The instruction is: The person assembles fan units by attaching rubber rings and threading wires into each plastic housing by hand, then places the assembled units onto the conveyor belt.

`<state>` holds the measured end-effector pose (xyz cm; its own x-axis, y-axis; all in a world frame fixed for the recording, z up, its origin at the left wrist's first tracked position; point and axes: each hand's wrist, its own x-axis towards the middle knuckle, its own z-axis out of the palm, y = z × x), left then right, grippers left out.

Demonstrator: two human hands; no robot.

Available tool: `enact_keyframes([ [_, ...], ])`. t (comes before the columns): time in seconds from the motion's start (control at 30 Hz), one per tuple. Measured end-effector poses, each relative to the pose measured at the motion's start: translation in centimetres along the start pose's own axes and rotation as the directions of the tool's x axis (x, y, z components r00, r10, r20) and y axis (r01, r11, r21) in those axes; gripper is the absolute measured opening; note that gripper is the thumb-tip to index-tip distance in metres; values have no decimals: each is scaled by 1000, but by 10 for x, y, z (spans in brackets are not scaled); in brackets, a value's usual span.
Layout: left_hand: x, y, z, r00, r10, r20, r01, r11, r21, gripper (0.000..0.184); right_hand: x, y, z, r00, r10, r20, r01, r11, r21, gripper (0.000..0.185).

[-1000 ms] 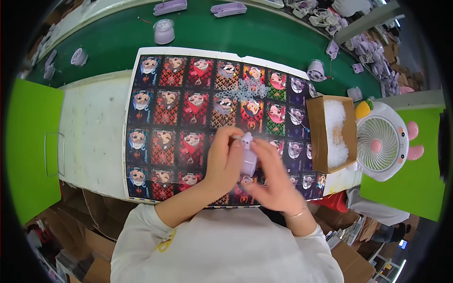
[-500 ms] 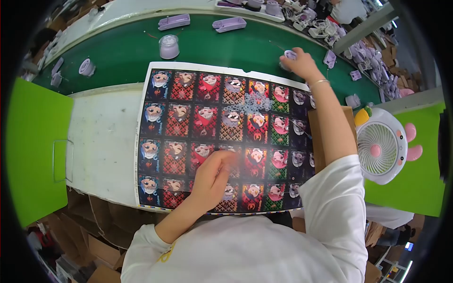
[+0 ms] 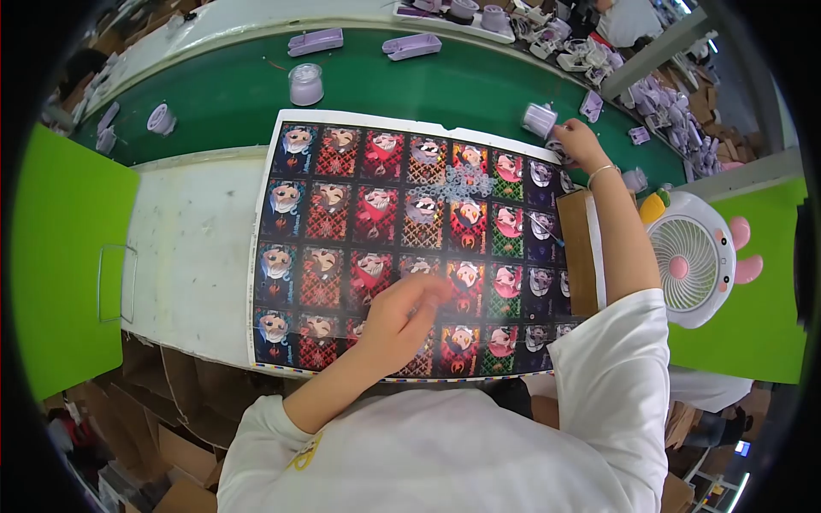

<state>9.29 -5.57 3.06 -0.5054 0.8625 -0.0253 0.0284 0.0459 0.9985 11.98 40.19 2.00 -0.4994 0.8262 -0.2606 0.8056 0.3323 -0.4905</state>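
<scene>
My left hand [image 3: 398, 321] hovers over the lower middle of a printed sheet [image 3: 328, 224] of cartoon character cards. Its fingers are bent together in a pinch; the fingertips are blurred, so what they hold does not show. At the far right, my right hand [image 3: 582, 144] is over the green belt, fingers curled together over a small greyish thing I cannot make out. Just left of those fingers, a lilac cup-shaped part [image 3: 540, 120] sits tilted on the belt. Small translucent pieces [image 3: 467, 182] are heaped on the sheet's upper right.
The green conveyor belt [image 3: 231, 90] carries a lilac jar-like part [image 3: 306, 85], two long lilac housings [image 3: 315, 42] and other lilac parts [image 3: 161, 120]. A cardboard box [image 3: 581, 256] and a white fan [image 3: 689, 261] stand at right. Green panels [image 3: 73, 265] flank the bench.
My right hand has moved right and toward me, off the lilac cup-shaped part, which now sits tilted beside it. My left hand has shifted slightly right.
</scene>
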Motion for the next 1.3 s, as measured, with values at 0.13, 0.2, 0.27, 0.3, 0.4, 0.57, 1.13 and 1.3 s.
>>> enact_keyframes([
  [0.13,-6,-6,2,1000,7,2,-7,1000,3,21,-13,-17,-11,897,-288,-335,288,956,-49,38],
  [0.2,-5,-7,4,997,-81,11,82,988,-131,24,-72,-54,-20,808,-452,-377,521,847,102,36],
  [0.27,1,-9,8,992,-128,-7,114,908,-402,34,-157,-91,-12,763,-557,-329,645,621,445,41],
  [0.3,7,-10,12,990,-140,-32,94,804,-588,42,-185,-93,0,660,-695,-285,719,475,507,48],
  [0.4,15,-12,7,995,-102,-12,52,594,-803,66,-257,-98,34,224,-974,-17,883,195,426,59],
  [0.57,-8,-28,-4,986,-47,-159,6,969,-249,43,-254,-85,51,297,-937,182,531,320,784,29],
  [1.13,0,17,-9,861,499,-96,-412,796,443,17,-153,-115,139,552,-834,18,808,529,-259,5],
  [1.3,3,40,-11,841,540,-39,-494,794,355,23,-245,-124,51,618,-783,75,699,591,403,4],
])
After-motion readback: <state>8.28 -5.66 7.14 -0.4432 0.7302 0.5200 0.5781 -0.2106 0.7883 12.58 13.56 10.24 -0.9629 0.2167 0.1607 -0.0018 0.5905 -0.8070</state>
